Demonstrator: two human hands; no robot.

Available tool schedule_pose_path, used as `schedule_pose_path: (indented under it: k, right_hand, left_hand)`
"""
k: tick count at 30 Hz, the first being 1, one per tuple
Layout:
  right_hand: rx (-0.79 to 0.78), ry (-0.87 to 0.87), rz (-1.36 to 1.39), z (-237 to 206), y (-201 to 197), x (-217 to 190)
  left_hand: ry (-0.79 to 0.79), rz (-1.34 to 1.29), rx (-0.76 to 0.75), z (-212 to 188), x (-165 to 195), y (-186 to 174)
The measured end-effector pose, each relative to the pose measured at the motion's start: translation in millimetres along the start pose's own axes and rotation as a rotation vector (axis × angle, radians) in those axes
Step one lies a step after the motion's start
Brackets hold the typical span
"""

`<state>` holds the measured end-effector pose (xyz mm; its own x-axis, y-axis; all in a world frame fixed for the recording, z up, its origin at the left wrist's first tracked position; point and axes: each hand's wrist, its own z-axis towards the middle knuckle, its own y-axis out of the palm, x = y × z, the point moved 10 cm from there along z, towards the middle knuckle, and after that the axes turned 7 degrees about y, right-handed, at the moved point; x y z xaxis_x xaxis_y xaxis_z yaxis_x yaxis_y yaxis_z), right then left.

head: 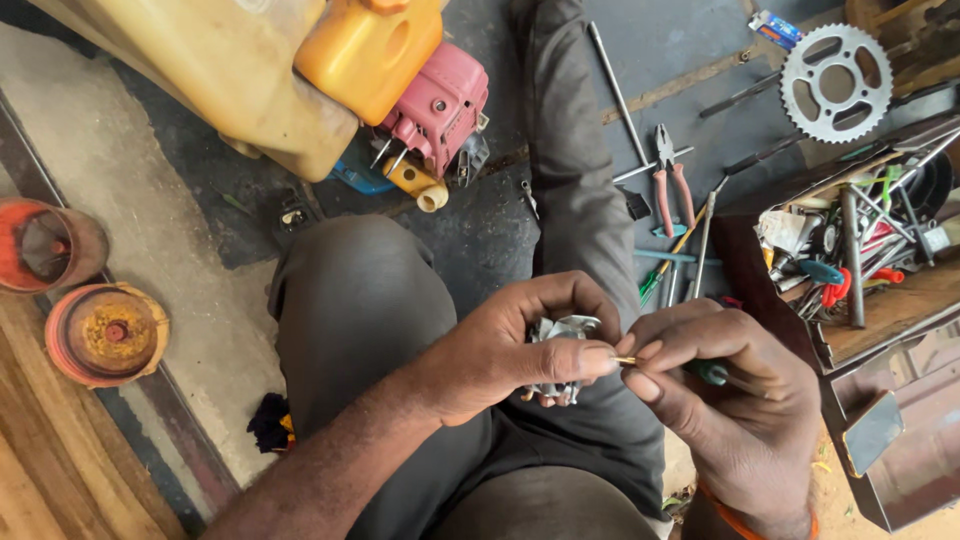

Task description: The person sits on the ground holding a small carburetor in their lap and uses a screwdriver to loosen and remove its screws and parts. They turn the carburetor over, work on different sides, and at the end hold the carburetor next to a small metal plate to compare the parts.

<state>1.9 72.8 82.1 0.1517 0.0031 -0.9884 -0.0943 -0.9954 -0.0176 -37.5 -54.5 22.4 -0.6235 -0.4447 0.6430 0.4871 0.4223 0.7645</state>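
Fingers (560, 300) of the left hand (510, 345) curl closed around a small silvery metal part (562, 328) held over the lap. Right hand (725, 395) pinches a green-handled screwdriver (712, 372), its tip touching the part. Red-handled pliers (668, 180) and a sprocket (836, 70) lie on the floor (170, 230), beside a cluttered toolbox (860, 250).

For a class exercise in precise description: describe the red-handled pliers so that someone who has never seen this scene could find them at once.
Start at the large toothed sprocket lying on the dark floor mat at upper right. Move left and down, past the long thin metal rod, to the pliers lying jaws-up beside the person's trouser leg. Among the slim screwdrivers nearby, only they have two red grips.
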Motion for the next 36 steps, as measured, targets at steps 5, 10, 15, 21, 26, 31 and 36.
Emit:
schedule_pose_path:
  k: [5, 10, 15, 21, 26, 31, 36]
  right_hand:
    - [0.023, -0.019, -0.054, 2.9, 5.6, -3.9]
    - [0.03, -0.043, -0.118, -2.2, 8.7, -1.8]
    - [0.034, -0.073, -0.145, 2.9, 4.5, -2.1]
    - [0.046, -0.022, -0.101, 0.3, 2.4, -0.2]
    - [0.071, 0.013, -0.097, -1.4, 3.9, 11.5]
    - [0.076, 0.028, -0.102, -3.4, 0.3, 14.7]
    - [0.074, 0.043, -0.078, -2.2, -0.5, 16.5]
  left_hand:
    - [-0.032, -0.038, -0.016, -2.3, 3.1, -2.6]
    - [-0.054, -0.054, -0.027, -6.8, -7.5, -6.7]
    - [-0.035, -0.057, -0.042, 0.9, -8.5, -10.8]
    - [-0.037, -0.039, -0.026, -1.1, -6.6, -8.9]
    - [-0.034, -0.055, -0.016, -5.9, -7.2, -12.7]
    - [-0.042, -0.051, -0.009, -5.9, -7.3, -12.5]
    - [-0.048, -0.022, -0.009, -5.5, -5.3, -13.8]
